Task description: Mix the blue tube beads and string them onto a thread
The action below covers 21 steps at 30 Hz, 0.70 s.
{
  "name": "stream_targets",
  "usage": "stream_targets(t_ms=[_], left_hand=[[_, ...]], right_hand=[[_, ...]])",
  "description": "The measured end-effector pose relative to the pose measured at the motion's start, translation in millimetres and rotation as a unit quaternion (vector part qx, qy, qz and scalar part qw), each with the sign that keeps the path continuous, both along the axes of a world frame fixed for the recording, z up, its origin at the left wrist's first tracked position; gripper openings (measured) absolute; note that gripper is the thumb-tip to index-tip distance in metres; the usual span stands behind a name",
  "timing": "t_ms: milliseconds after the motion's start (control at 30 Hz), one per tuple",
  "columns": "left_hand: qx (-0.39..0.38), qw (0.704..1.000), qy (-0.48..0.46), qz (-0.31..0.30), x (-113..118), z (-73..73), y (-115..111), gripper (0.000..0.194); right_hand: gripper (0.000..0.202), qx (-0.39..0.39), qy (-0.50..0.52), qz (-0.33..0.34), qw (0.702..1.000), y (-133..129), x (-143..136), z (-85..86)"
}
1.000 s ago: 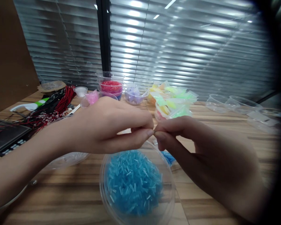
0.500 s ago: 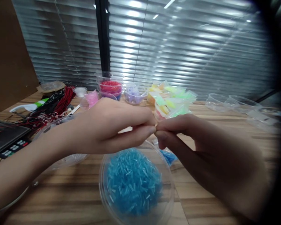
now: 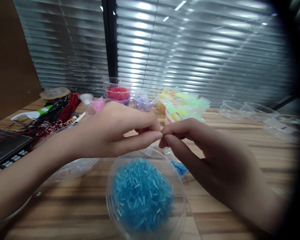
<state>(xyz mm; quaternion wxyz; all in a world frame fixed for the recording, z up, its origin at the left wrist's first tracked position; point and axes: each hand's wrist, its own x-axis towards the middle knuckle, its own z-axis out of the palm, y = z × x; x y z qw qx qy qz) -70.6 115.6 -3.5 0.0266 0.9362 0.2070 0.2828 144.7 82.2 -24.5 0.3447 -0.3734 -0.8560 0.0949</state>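
Note:
My left hand point(image 3: 117, 128) and my right hand point(image 3: 202, 143) meet above a round clear plastic tub point(image 3: 179, 196). The thumb and fingers of each are pinched closed, with the fingertips touching or nearly so. Whatever is between them is too small and hidden to make out. Inside the tub lies a heap of short blue translucent tube pieces point(image 3: 143, 193). Just behind it, partly covered by my right hand, is a small clear packet with blue contents point(image 3: 180, 168).
Small bags of yellow and green pieces point(image 3: 187, 103) fill containers at the back. Stacked tubs with red pieces point(image 3: 118, 93) stand by the blinds. Red and black wires point(image 3: 70, 108) and a digital scale point(image 3: 8, 146) lie left; clear containers point(image 3: 231, 110) stand right.
Both hands have shifted slightly left, staying pinched close together. My right fingers have curled a little differently at the tips. The tub has stayed in place.

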Motion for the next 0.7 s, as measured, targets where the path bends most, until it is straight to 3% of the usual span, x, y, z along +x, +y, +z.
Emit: stream_targets(t_ms=[700], left_hand=[[-0.001,0.998,-0.055,-0.023,4.7,-3.1,-1.3,0.014]], right_hand=[[0.012,0.082,-0.006,-0.032,0.996,-3.2,-0.6,1.4]])
